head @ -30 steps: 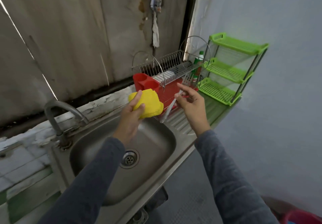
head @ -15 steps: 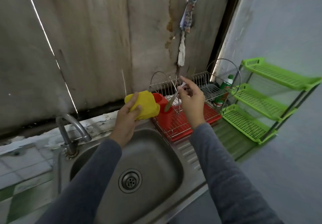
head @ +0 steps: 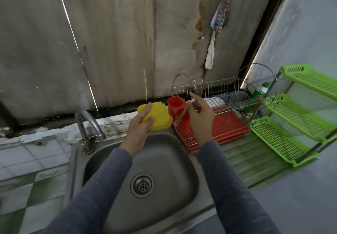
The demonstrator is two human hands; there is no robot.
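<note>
Washing looks nearly finished: right hand (head: 200, 118) pinches the spoon (head: 181, 115) beside the red cup (head: 175, 104), not yet dropped in, while left hand (head: 137, 128) grips the sponge (head: 161, 116).

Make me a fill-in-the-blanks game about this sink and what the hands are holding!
1. The left hand grips a ____ sponge.
2. The right hand pinches a thin utensil in front of a ____ cup.
3. The shelves beside the dish rack are ____.
4. The tap stands on the ____ side of the sink.

Missing words: yellow, red, green, left.
</note>
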